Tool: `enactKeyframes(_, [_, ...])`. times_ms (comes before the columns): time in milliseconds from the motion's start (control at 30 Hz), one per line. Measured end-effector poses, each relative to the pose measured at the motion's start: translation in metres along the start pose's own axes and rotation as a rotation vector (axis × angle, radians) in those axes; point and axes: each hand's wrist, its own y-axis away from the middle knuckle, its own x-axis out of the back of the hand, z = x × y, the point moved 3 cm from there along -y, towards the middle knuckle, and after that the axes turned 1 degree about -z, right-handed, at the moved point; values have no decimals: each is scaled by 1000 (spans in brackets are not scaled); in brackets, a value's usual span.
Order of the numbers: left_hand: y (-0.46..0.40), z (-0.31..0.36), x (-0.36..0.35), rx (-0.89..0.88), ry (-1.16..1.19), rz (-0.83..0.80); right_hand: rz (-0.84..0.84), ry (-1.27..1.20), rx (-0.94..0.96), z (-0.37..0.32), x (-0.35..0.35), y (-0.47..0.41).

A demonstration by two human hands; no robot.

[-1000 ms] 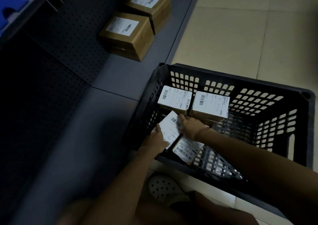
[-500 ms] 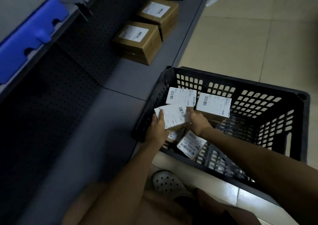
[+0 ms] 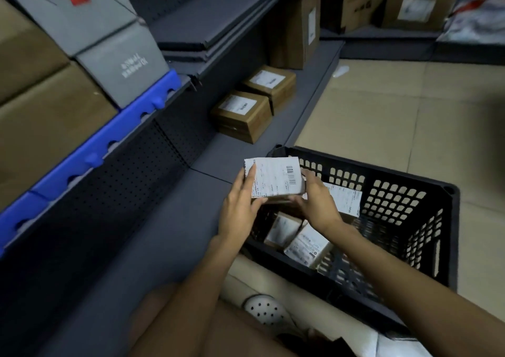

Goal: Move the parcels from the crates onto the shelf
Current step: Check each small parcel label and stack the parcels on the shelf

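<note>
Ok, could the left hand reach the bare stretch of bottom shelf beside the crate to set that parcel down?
Probably yes. The left hand holds the parcel with the right hand, above the crate edge. The bottom shelf lies bare right beside it, nothing between.

One black crate (image 3: 410, 192), holding three labelled parcels: one (image 3: 345, 198) at the far side, two (image 3: 284, 227) (image 3: 307, 244) nearer the front wall. A fourth parcel (image 3: 274, 177) is above the crate's left corner, held between two hands, left hand (image 3: 240, 206) and right hand (image 3: 318, 203). Lowest shelf (image 3: 169, 233): two brown boxes with labels (image 3: 241, 115) (image 3: 270, 83) plus one tall carton (image 3: 297, 26); upper shelf at left carries two grey boxes (image 3: 125, 64) (image 3: 68, 4); one white perforated shoe (image 3: 263, 309) at the bottom.
</note>
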Motion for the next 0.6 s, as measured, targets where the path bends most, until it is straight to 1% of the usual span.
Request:
enactKeyframes(233, [12, 37, 88, -152, 3, 249, 185, -83, 219, -75, 50, 10])
enactKeyframes(433, [28, 74, 180, -232, -51, 438, 339, -219, 422, -152, 88, 25])
enactKeyframes(600, [49, 88, 265, -260, -144, 597, 393, -359, 564, -225, 106, 40])
